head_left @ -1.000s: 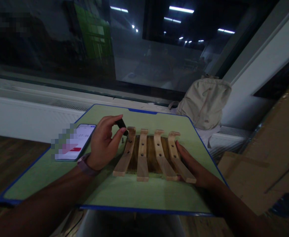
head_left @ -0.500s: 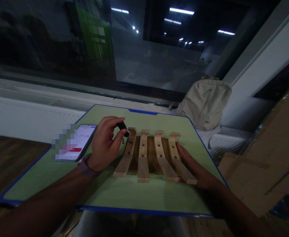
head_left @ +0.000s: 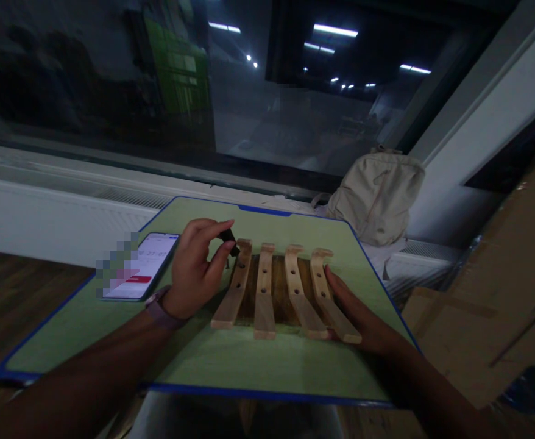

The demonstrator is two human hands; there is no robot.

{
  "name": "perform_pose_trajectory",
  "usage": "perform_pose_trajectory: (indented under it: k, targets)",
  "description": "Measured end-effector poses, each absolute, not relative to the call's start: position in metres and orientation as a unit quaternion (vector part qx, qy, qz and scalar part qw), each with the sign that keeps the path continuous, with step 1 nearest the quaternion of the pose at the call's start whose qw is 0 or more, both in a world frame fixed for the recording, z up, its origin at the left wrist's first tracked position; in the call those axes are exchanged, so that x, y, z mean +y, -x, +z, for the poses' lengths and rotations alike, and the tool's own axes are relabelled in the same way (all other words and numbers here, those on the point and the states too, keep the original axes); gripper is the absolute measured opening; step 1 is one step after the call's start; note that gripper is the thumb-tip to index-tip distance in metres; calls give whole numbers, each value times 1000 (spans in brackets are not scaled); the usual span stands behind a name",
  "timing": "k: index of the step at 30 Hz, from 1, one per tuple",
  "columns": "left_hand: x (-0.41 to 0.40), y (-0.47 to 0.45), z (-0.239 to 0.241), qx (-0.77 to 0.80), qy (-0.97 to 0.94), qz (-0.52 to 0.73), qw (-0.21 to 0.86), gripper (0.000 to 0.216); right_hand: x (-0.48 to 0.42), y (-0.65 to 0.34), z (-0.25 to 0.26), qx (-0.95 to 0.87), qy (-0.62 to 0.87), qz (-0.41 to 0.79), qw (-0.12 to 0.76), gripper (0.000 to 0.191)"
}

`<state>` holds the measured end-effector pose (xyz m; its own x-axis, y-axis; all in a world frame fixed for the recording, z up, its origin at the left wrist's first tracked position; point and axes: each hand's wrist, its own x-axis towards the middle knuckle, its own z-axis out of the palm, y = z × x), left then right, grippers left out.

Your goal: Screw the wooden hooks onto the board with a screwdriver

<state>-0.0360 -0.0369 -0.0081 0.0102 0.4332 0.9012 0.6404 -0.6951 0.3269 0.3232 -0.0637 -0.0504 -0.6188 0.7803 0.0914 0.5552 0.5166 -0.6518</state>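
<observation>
- A big dark window (head_left: 258,91) fills the top of the view, ceiling lights mirrored in the glass, with a white sill running beneath it.
- Stacked brown cardboard (head_left: 500,305) leans in on the right side.
- The worktop (head_left: 231,360), a green board with a blue edge, sits square in the middle and carries everything in play.
- A beige backpack (head_left: 377,195) slumps against the wall just past the worktop's far right corner.
- The wooden rack (head_left: 281,292) lies flat at the centre of the worktop: four pale slats with hooked far ends, each drilled with holes, fanned over a darker base plate.
- The right hand (head_left: 359,317) lies flat and open, palm down, fingers stretched along the outer edge of the rightmost slat, touching it and gripping nothing.
- The left hand (head_left: 197,268) hovers at the rack's far left corner, thumb and fingers pinched shut on the small tool; a purple band wraps its wrist.
- A phone (head_left: 142,265) lies face up with its screen lit, near the worktop's left edge, just beside the left hand.
- The small tool (head_left: 228,238), dark and stubby, sits in that pinch with its tip right at the top of the leftmost slat; whether it touches the wood, I can't tell.
</observation>
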Motion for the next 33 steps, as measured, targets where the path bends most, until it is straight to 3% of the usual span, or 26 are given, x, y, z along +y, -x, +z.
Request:
perform_pose_trajectory:
  k: [7, 13, 20, 28, 33]
  targets:
    - [-32, 36, -22, -360, 703, -612, -41, 42, -58, -326, -56, -863, 381, 278, 180, 120]
    - [-34, 36, -20, -366, 710, -598, 62, 38, -56, -329, -60, -865, 377, 279, 177, 123]
    - [-35, 28, -25, -351, 669, -650, -78, 41, -57, -326, -59, -862, 364, 291, 199, 121]
    - [-32, 35, -23, -386, 679, -620, 74, 37, -57, -324, -54, -861, 374, 291, 186, 122]
    - [-34, 28, -27, -375, 655, -653, -59, 44, -57, -324, -53, -861, 368, 294, 190, 123]
